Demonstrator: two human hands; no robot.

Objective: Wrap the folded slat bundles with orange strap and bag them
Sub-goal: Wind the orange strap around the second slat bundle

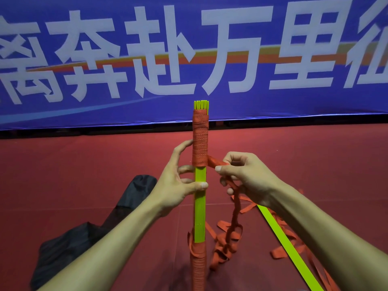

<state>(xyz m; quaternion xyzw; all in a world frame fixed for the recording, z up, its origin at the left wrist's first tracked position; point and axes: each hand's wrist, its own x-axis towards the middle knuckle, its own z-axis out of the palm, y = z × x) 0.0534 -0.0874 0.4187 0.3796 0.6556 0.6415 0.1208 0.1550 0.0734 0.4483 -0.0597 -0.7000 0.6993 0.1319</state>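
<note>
our left hand (178, 185) grips the stiff upright slat bundle (200, 206) standing on the floor mid-length, while our right hand (241, 175) pinches the soft, limp orange strap (216, 162) taut beside it.

Red floor (63, 175) with loose materials
A black bag (84, 238) lies at left; tangled orange strap (226, 244) and a single yellow-green slat (289, 246) lie at right.

The bundle (200, 206) stands upright at centre. The left grip (178, 183) holds it from 9 o'clock. At 3 o'clock the right grip (245, 175) pinches the strap (236, 208), which trails to the floor (84, 164) at 5 o'clock, where a slat (287, 246) lies. The bag (84, 238) lies at 8 o'clock and a banner (315, 106) hangs behind at 12.
</note>
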